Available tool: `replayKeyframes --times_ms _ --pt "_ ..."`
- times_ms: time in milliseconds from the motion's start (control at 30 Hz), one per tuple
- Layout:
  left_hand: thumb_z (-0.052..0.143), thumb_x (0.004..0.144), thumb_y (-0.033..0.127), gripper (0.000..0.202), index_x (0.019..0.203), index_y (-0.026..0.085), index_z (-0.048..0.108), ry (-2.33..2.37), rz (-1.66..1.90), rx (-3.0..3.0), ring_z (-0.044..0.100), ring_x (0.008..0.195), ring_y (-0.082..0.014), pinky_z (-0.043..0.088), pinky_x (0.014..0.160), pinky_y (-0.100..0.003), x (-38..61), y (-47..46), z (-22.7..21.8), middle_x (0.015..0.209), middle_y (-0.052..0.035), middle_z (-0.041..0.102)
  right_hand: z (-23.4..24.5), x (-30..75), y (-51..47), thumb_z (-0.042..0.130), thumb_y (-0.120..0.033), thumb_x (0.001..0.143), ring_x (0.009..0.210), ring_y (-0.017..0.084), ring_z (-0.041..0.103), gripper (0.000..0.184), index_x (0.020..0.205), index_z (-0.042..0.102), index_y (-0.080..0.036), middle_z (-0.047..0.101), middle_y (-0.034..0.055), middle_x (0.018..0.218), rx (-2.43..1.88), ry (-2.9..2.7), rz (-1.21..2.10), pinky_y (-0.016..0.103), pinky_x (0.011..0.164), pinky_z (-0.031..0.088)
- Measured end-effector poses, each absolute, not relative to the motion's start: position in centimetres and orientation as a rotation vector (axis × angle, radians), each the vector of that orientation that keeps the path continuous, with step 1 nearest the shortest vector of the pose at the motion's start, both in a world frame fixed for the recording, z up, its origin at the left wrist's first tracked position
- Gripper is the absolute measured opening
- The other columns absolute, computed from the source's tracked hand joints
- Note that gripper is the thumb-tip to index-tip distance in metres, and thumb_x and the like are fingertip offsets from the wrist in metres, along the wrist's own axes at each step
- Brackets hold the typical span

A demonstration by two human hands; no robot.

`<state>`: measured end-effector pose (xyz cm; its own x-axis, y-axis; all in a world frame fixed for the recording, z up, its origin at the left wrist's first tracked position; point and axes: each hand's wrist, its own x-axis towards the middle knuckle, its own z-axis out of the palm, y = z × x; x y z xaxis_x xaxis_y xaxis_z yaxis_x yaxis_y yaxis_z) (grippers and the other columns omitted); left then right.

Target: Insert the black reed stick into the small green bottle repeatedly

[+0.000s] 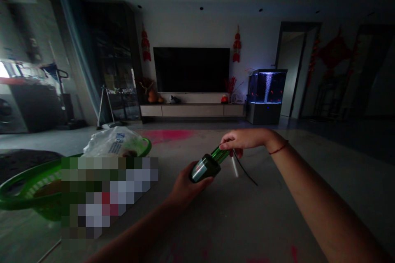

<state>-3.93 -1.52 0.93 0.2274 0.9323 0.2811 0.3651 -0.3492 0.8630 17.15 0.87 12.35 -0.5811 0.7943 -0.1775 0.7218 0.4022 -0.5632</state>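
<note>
My left hand (185,187) is wrapped round a dark green cylinder (206,167) with a pale patch on its side, tilted up to the right. A narrower, shiny green piece (219,153) extends from the cylinder's upper end; whether the two are one object I cannot tell. My right hand (239,139) is closed at the far end of this green piece, its fingertips partly hidden. Below the right hand hangs a thin black cord (245,168), and a pale streak (235,167) shows beside it. Both hands are above the pale surface.
At the left stands a green plastic basket (18,203) with a white plastic bag (108,141) in it; a pixelated patch hides part of it. A low TV cabinet (191,110), a television (191,70) and a lit fish tank (268,86) are across the room.
</note>
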Motion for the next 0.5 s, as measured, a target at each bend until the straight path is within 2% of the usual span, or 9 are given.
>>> replayKeyframes --times_ms 200,500 --pt "0.063 0.060 0.043 0.056 0.106 0.014 0.051 1.169 1.090 1.818 0.059 0.077 -0.0202 0.047 0.066 -0.029 -3.92 -1.50 0.87 0.087 -0.0065 0.063 12.30 17.30 0.88 0.051 -0.044 0.075 0.059 0.008 0.054 0.043 0.104 0.052 -0.012 0.058 0.0071 0.087 -1.252 -2.557 0.869 0.021 0.053 0.045" --pt "0.064 0.059 0.043 0.055 0.103 0.014 0.052 1.175 1.111 1.846 0.059 0.077 -0.0193 0.046 0.064 -0.027 -3.96 -1.39 0.76 0.088 -0.0057 0.063 12.45 17.38 0.70 0.054 -0.040 0.075 0.064 0.009 0.056 0.042 0.107 0.051 -0.012 0.058 0.0081 0.093 -1.221 -2.595 0.841 0.021 0.057 0.044"
